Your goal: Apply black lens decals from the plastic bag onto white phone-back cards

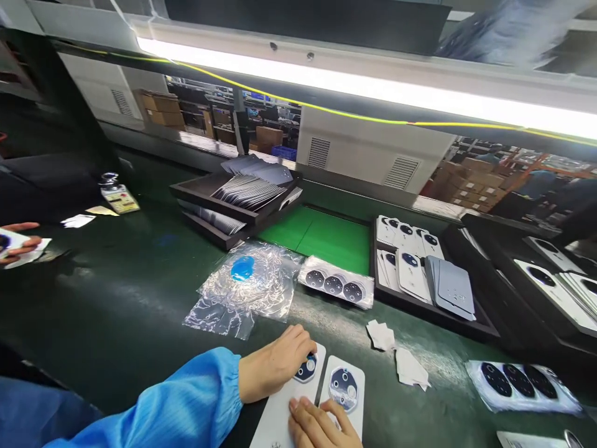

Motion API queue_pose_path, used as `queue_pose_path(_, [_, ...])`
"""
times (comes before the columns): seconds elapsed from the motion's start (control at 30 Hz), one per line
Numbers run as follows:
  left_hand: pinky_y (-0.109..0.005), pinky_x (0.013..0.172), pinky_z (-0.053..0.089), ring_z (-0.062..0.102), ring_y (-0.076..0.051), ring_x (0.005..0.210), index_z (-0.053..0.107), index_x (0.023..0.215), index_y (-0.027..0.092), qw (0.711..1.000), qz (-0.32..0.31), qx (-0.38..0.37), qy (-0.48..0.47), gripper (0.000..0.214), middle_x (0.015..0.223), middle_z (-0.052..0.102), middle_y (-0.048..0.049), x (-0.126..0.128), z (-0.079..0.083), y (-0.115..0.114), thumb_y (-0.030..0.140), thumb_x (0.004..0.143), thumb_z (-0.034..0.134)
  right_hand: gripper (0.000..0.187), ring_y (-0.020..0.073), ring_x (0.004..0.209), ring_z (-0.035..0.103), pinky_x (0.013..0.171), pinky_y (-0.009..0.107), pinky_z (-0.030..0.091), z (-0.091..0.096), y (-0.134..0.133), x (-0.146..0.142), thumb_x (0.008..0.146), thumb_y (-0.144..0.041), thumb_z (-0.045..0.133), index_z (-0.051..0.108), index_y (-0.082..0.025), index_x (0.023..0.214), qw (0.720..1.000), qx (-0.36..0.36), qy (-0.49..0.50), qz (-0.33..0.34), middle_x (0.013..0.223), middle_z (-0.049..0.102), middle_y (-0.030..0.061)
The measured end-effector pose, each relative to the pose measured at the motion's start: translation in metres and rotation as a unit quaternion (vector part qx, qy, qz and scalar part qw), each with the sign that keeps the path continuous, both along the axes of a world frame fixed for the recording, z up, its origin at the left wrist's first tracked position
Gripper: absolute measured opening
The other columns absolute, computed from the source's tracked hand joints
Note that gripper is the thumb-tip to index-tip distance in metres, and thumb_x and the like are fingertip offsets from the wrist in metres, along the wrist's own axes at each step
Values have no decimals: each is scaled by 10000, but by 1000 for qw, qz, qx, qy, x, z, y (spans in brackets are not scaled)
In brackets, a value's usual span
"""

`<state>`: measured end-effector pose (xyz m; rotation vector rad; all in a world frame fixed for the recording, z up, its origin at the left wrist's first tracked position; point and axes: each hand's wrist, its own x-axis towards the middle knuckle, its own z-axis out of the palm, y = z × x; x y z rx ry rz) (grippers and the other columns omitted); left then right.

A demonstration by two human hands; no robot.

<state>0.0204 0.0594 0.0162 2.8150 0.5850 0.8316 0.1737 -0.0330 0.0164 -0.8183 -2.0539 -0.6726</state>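
Two white phone back panels lie side by side on the bench in front of me: a left panel [275, 410] and a right panel [357, 382]. Each has a dark, shiny round camera area near its top end. My left hand [280, 364], in a blue sleeve, is bent over the left panel's camera area with fingers curled together. Whatever the fingertips may hold there is hidden. My right hand [321, 426] rests on the lower part of the panels, fingers stretched out flat and reaching across the gap.
Clear plastic bags [252, 286] and a wrapped pack of camera plates [336, 283] lie beyond my hands. White wipes [410, 368] sit to the right. Black trays [433, 320] hold more panels. A bottle [119, 196] and a co-worker's hand [21, 242] are at left.
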Motion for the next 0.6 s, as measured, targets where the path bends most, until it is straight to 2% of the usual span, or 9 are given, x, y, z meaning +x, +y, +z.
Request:
queue_pose_path(0.1, [-316, 690, 376, 444, -208, 791, 460, 1081, 141, 1000, 9, 9, -14, 251, 887, 519, -63, -1, -10, -1, -6, 929, 326, 436, 33, 713, 661, 629, 209, 426, 3, 2, -1, 1025, -70, 360, 631, -188, 705, 1000, -5, 1, 4, 751, 743, -72])
queue_pose_path(0.23, [-283, 695, 404, 453, -194, 820, 520, 1023, 153, 999, 3, 17, -29, 257, 888, 512, -60, -1, -14, 0, 40, 981, 294, 431, 35, 710, 655, 622, 203, 423, 6, 2, -2, 1018, -69, 372, 631, -188, 695, 1000, -1, 7, 10, 749, 742, -70])
queue_pose_path(0.33, [-265, 684, 407, 448, -184, 819, 544, 959, 145, 999, 0, 15, -40, 266, 877, 502, -57, -1, -10, 1, 60, 995, 295, 431, 34, 720, 658, 621, 205, 421, 7, 1, -3, 1020, -70, 366, 635, -187, 705, 1000, -13, 17, 10, 758, 744, -71])
queue_pose_path(0.47, [-262, 689, 399, 443, -174, 805, 552, 879, 143, 999, -12, 7, -36, 211, 863, 504, -47, 1, 2, 2, 58, 979, 387, 434, 33, 717, 665, 616, 204, 416, 5, 5, -3, 1022, -77, 368, 633, -187, 697, 1000, -13, 15, 8, 753, 744, -69])
queue_pose_path(0.6, [-252, 697, 390, 444, -161, 802, 577, 850, 149, 1000, -2, -10, -12, 208, 867, 515, -39, -2, 10, 3, 24, 951, 445, 448, 39, 674, 679, 579, 205, 424, -18, 3, 1, 1022, -89, 352, 649, -216, 711, 999, -24, 22, 11, 766, 749, -89])
